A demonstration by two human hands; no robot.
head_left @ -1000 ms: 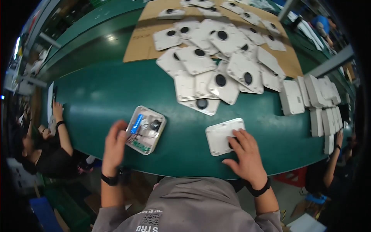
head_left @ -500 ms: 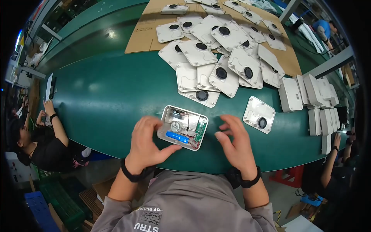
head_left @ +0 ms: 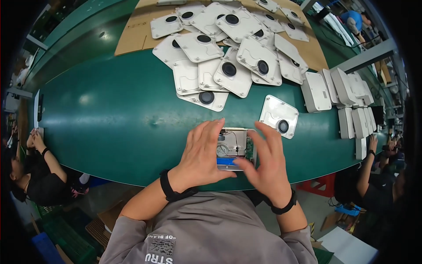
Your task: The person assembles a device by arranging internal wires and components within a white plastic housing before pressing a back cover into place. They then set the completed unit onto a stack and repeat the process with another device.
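Observation:
An open white plastic housing [head_left: 228, 167] lies on the table right in front of me. In it sit a blue cylindrical battery [head_left: 225, 161], a round silver part [head_left: 222, 150], thin wires and a green circuit board [head_left: 249, 148] along the right side. My left hand [head_left: 198, 154] is closed around the housing's left side, its thumb along the near edge. At the right side my right hand [head_left: 269, 165] grips it, thumb over the near edge by the battery. Just beyond lies a white cover plate [head_left: 273, 113] with a black round speaker [head_left: 283, 126]. My hands hide the housing's side walls.
Many similar cover plates [head_left: 198, 48] are heaped on cardboard [head_left: 136, 33] at the far side of the green table [head_left: 101, 127]. White housings [head_left: 315, 92] stand in rows at the right. One person [head_left: 44, 167] sits at the left, another [head_left: 373, 176] at the right.
Both hands have come in from apart and closed on the housing. The housing has shifted right and turned from slanted to nearly straight. My view has swung slightly right.

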